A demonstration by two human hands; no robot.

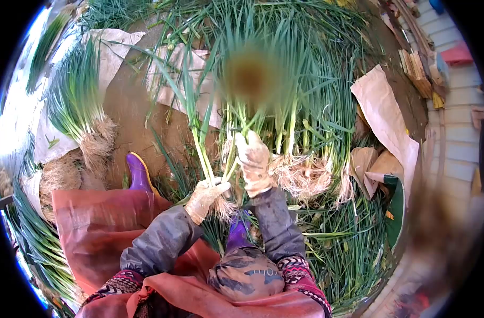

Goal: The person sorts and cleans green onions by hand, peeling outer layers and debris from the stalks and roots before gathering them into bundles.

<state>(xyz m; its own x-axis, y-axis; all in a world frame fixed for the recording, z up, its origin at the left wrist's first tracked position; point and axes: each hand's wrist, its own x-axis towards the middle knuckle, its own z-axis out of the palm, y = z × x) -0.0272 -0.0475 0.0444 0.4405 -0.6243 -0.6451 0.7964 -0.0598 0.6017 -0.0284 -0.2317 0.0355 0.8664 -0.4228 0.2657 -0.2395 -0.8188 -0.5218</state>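
My left hand [206,199], in a pale work glove, is closed around the lower white stems of a few green onions [200,151]. Their stringy roots [223,206] hang out below the fingers, and the long leaves spread up and away. Just to the right and higher, my gloved right hand [254,163] has its fingers closed on a green onion stalk [244,127]; part of the grip is hidden. Beside it on the right lies a large pile of green onions [311,122] with tangled roots toward me.
Bundled green onions [77,95] lie on paper at the left, with more along the lower left edge. Loose leaves [342,265] cover the ground at lower right. Brown paper sacking [385,106] stands at the right. Purple boots [139,172] are below me. A smudge blurs the upper middle.
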